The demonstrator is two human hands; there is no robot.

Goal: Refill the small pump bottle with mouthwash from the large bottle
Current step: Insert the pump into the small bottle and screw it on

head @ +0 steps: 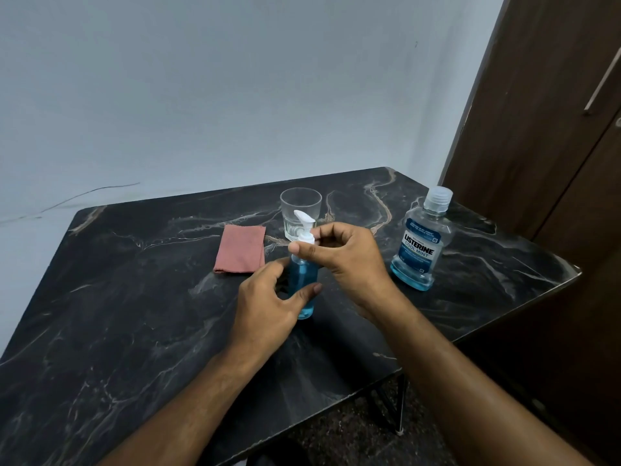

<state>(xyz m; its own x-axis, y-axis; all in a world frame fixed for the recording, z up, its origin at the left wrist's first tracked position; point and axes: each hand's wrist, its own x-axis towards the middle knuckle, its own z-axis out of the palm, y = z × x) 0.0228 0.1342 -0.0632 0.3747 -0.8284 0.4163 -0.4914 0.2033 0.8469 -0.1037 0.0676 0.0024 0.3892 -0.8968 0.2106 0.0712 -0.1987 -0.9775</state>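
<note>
Pump bottle [305,284]: stands upright on the bench [134,314], mid-bench, holding blue liquid; clear wall, likely smooth and light, so it could tip or twist if held loosely.
Left grip [268,297]: fingers and thumb curl round the bottle's body, steadying it.
Right grip [342,253]: fingertips pinch the white pump collar [304,237] at the neck, likely to turn it.
Where to hold: body low with one hand, ribbed collar with the other; not the thin nozzle, which looks weak.
Large bottle [420,240]: upright to the right, capped, well apart; only partly full, so probably not heavy; waist offers a hold.
Glass [300,211]: just behind the pump, fragile.
Cloth [240,249]: folded, left of the glass.
</note>
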